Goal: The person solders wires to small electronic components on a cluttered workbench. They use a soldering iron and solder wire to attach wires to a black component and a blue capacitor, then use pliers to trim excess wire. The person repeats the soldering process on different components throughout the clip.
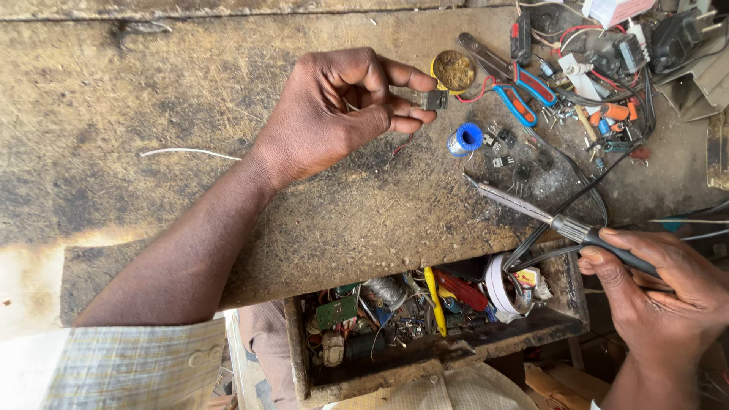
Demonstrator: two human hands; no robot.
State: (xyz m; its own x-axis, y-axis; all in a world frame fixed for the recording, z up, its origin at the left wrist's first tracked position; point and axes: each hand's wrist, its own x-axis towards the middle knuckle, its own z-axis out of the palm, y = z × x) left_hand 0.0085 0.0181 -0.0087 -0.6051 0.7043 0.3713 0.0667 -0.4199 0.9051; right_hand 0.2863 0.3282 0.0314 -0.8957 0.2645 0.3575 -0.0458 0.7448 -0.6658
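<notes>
head view: the left hand [326, 114] is raised over the bench with its fingers curled, thumb and fingertips pinching a small black component [435, 99] right at the tips, thin leads trailing under the palm. the right hand [668, 292] is closed in a pen-like grip around the handle of a soldering iron [531, 211], whose tip points up and left toward the gap between the two hands, well short of the component. judging by this, the part is being presented and the iron readied; a next move would call for bringing tip and leads together steadily. just beyond the left fingertips sit a round tin of brownish flux [453, 70], blue-handled pliers [516, 95] and a blue solder spool [465, 138], with more small black parts scattered near it. the scorched wooden bench [152, 114] runs under the left forearm, and below the iron an open drawer [425, 357] is stuffed with wires and boards.
</notes>
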